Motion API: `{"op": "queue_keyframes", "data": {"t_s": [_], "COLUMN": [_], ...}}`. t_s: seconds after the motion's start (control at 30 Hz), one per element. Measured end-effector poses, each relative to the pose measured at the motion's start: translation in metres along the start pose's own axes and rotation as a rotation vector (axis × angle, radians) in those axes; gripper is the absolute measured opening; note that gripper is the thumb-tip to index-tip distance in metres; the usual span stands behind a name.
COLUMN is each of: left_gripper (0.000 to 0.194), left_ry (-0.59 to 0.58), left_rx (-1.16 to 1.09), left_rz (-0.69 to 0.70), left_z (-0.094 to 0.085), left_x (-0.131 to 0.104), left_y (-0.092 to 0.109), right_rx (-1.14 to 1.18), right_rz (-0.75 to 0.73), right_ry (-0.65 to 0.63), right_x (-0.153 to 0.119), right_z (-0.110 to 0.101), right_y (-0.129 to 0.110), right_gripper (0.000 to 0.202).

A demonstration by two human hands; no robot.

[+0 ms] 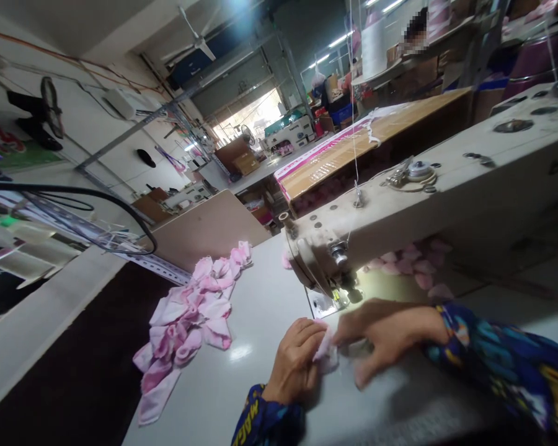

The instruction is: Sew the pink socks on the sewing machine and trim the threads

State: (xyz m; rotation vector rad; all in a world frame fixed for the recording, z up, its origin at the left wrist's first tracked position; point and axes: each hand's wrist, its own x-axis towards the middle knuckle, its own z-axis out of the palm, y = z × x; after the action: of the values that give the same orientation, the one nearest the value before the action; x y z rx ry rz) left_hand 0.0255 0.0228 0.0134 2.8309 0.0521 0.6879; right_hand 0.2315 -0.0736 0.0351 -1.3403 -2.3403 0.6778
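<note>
On the glossy tabletop [264, 294] amid workshop [242, 80] clutter, left fingers [307, 337] tight on pink cloth [326, 348], right fingers [354, 323] spread.

Fabric piece [327, 352]: small, pale pink along the upper part, whitish toward the lower edge. Soft, bunched and creased, not lying flat. Located just before the needle end of the sewing machine [314, 257], on the near side, apart from the needle. Partly covered; lower edge blurred, full outline unreadable.
</note>
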Motion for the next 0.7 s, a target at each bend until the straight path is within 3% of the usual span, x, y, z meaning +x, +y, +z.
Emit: {"op": "queue_keyframes", "data": {"t_s": [0.07, 0.13, 0.33, 0.4, 0.57, 0.7], "left_gripper": [0.036, 0.036, 0.037, 0.038, 0.039, 0.034], "left_ry": [-0.002, -0.005, -0.022, -0.019, -0.013, -0.007], "left_rx": [0.043, 0.074, 0.081, 0.081, 0.095, 0.055], "left_rz": [-0.003, 0.006, 0.007, 0.004, 0.013, 0.007], "left_z": [0.000, 0.000, 0.001, 0.001, 0.002, 0.001], "left_x": [-0.001, -0.002, -0.003, -0.003, -0.003, 0.000], "left_y": [0.002, 0.002, -0.001, -0.001, 0.000, 0.002], "right_rx": [-0.070, -0.255, -0.457, -0.441, -0.474, -0.541], "right_rz": [0.157, 0.310, 0.430, 0.424, 0.200, 0.244], "right_ry": [0.074, 0.162, 0.248, 0.309, 0.305, 0.316], "right_x": [0.004, 0.006, 0.005, 0.004, 0.006, 0.008], "right_z": [-0.004, 0.000, 0.015, 0.016, 0.019, 0.020], "right_y": [0.015, 0.023, 0.021, 0.021, 0.029, 0.029], "right_gripper": [0.027, 0.035, 0.045, 0.041, 0.023, 0.027]}}
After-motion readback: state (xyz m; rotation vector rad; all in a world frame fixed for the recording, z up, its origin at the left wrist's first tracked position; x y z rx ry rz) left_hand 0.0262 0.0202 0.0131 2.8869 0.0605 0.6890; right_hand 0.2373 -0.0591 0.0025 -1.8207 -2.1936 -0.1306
